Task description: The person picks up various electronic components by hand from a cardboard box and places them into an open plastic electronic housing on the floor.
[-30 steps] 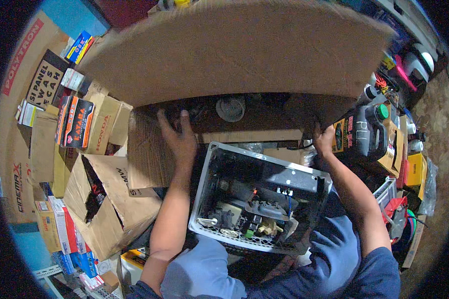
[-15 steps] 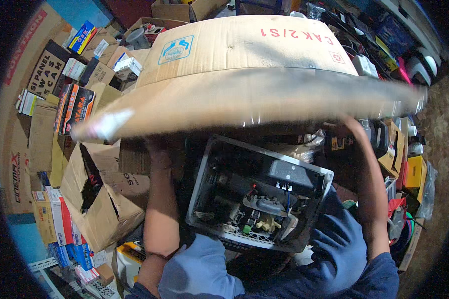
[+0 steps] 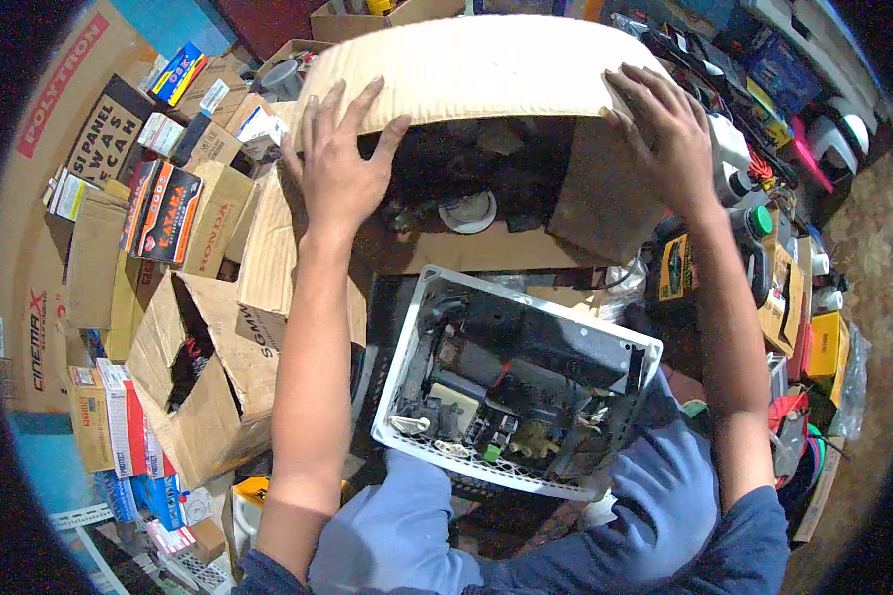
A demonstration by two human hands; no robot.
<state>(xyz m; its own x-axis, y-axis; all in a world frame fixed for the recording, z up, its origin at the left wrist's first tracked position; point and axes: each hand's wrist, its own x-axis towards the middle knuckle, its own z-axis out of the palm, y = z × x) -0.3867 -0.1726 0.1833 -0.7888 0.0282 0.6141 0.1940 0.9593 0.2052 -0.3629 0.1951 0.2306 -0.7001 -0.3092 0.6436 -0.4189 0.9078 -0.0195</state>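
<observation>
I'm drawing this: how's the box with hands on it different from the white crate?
The box is brown cardboard; the crate looks like pale plastic with holes. The box looks bigger than the crate. The crate sits lower in view than the box. Both have things inside.

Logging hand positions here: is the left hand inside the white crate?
No, the left hand is on the large cardboard box, beyond the white crate.
</observation>
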